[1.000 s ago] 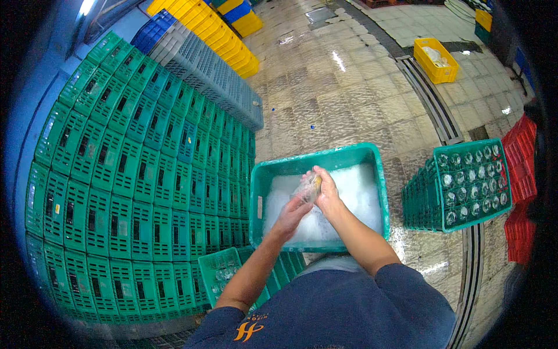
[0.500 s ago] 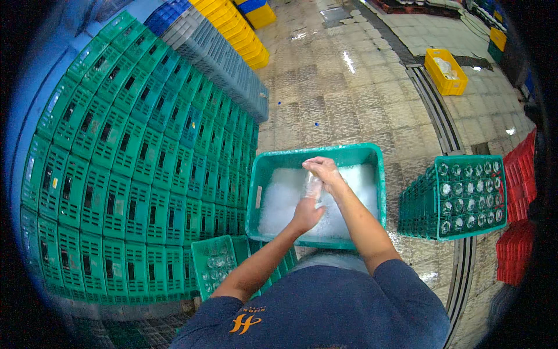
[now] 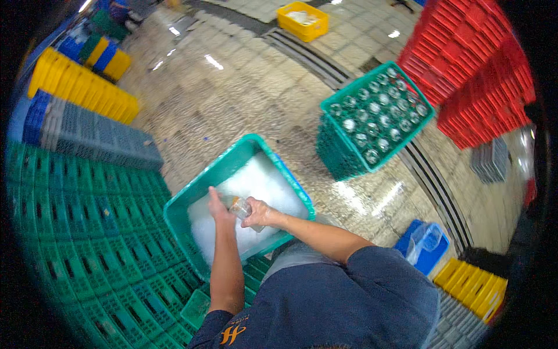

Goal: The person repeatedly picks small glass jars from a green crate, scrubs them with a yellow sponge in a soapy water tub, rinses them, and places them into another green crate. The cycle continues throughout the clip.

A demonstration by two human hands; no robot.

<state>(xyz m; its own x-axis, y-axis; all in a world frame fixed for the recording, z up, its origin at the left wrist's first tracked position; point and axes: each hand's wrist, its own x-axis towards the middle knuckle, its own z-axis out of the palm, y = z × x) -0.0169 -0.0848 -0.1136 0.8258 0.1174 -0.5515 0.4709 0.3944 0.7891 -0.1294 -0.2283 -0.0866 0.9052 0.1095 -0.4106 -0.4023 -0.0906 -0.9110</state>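
Over a green plastic tub of white suds, my right hand is wrapped round a clear glass container. The glass is tilted, and blur hides whether it is a jar, a bottle or a drinking glass. A small orange patch shows at its upper end. My left hand is just left of the glass, its fingers stretched out; whether it touches the glass I cannot tell. To the right of the tub, a green crate holds rows of clear glass containers.
Stacked green crates fill the left side, with grey crates and yellow crates beyond. Red crates rise at the far right. A yellow bin stands on the wet tiled floor, near a drain channel. A blue bin is at the lower right.
My view has turned to the right, so the tub appears lower left and tilted. My left hand has gone from gripping the glass's lower end to stretched-out fingers beside it; my right hand holds it.
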